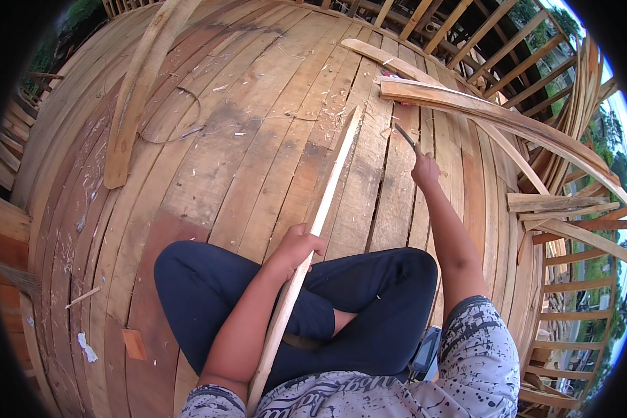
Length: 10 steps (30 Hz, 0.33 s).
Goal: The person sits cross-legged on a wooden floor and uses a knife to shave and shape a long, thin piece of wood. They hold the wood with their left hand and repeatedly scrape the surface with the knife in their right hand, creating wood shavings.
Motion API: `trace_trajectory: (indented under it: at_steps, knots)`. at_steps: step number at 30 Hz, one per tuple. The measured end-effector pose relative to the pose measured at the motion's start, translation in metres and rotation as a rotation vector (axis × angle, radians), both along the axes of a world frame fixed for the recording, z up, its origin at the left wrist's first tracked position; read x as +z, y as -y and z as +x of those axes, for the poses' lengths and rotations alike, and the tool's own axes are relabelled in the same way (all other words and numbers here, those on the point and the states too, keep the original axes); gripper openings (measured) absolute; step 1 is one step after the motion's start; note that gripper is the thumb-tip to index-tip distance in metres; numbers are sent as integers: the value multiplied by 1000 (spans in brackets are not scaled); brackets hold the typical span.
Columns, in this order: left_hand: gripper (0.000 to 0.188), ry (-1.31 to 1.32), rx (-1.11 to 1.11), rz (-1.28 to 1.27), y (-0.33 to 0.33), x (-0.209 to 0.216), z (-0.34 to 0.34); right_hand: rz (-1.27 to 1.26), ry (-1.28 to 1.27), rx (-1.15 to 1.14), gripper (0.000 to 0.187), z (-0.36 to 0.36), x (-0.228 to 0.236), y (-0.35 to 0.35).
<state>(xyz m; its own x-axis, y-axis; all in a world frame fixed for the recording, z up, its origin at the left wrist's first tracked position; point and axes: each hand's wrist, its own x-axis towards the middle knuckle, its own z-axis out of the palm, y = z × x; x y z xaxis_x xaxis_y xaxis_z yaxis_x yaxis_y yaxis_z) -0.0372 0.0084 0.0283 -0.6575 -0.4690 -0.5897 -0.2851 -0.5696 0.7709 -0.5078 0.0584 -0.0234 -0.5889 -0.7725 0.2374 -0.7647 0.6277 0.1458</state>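
My left hand (299, 248) is closed round a long, pale wooden strip (325, 197). The strip slants from beside my left upper arm, over my crossed legs, up to a tapered far end above the floor. Out to the right, my right hand (425, 170) is a fist round a slim, dark, blade-like tool (406, 136), which points away and to the left. Its handle is hidden in the fist, so I cannot tell its exact kind. The tool is apart from the strip. Wood shavings (333, 111) lie scattered near the strip's far end.
Long curved planks (467, 104) lie at the far right, others (134, 104) at the far left. Slatted wooden railing (522, 59) borders the plank floor (251, 153). A looped wire (199, 104), a small wood piece (134, 344) and a dark-screened object (426, 348) by my right hip also show.
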Motion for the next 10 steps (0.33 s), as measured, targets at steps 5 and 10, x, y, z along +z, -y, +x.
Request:
trace_trajectory:
  at_steps: [5, 10]
  knots:
    - [22, 105, -1, -74, -4, -19, -2, -437, 460, -22, 27, 75, 13, 20]
    - [24, 193, -35, -108, -6, -39, -12, -271, 829, 171, 32, 129, -25, -3]
